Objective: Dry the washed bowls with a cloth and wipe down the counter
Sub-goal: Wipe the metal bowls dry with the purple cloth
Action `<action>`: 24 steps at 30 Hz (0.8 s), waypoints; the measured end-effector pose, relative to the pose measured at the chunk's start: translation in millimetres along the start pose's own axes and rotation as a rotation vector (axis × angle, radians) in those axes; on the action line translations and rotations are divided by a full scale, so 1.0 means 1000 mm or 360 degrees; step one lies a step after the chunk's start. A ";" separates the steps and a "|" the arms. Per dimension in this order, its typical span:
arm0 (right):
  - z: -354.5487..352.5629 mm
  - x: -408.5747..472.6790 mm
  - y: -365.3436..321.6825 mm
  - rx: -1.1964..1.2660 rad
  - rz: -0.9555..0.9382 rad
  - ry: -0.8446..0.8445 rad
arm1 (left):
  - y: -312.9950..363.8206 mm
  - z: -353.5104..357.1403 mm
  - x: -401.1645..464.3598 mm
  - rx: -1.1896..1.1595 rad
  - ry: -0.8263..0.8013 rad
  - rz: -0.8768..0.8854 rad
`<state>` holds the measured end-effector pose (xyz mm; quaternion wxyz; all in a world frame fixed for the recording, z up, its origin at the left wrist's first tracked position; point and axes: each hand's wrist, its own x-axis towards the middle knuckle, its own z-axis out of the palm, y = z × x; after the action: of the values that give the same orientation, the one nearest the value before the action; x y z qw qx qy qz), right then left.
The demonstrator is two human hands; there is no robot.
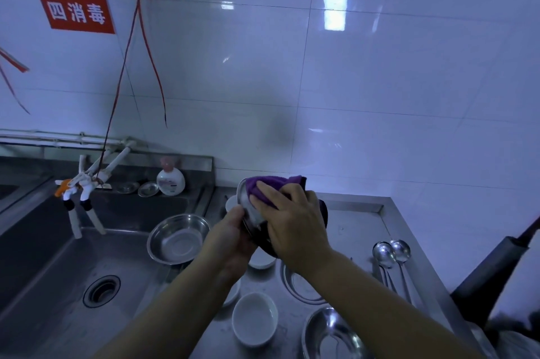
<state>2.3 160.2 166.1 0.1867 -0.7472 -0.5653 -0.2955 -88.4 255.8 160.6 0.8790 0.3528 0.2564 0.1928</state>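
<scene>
Steel bench (359, 221) beside a sink (52, 265), white tile behind. Drying step in hand: left hand (233, 239) grips the rim of a steel bowl (248, 204), held tilted above the bench; right hand (292, 221) presses a purple cloth (263, 186) against it, fingers flat over the cloth. Undried, I judge: white bowl (254, 319) and another steel bowl (330, 335) near the front, one more (178, 237) at the sink edge. Next: finish the wipe, set it down dry, pick another. Bench wipe not yet started.
</scene>
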 end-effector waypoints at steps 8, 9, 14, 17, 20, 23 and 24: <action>0.012 -0.024 0.004 -0.0053 -0.0233 0.0164 | 0.009 0.002 0.001 -0.0168 -0.0009 -0.0075; 0.013 -0.028 0.006 -0.0048 -0.0251 0.0201 | 0.009 0.002 0.001 -0.0200 -0.0001 -0.0083; 0.020 -0.049 0.023 0.0030 -0.0307 0.0338 | 0.013 0.004 0.003 -0.0347 0.0080 -0.0099; 0.019 -0.053 0.036 0.0105 -0.0319 0.0403 | 0.017 0.005 0.005 -0.0482 0.0150 -0.0082; 0.017 -0.046 0.038 0.0214 -0.0215 0.0489 | 0.017 0.005 0.009 -0.0566 0.0214 -0.0096; 0.021 -0.042 0.026 0.0235 -0.0134 0.0554 | 0.016 0.005 0.011 -0.0618 0.0264 -0.0107; 0.022 -0.041 0.022 0.0210 -0.0141 0.0550 | 0.015 0.005 0.012 -0.0632 0.0275 -0.0112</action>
<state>20.9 137.4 123.7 0.3163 -0.6459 -0.5752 -0.3897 -78.4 269.9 170.8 0.9121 0.1457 0.3000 0.2383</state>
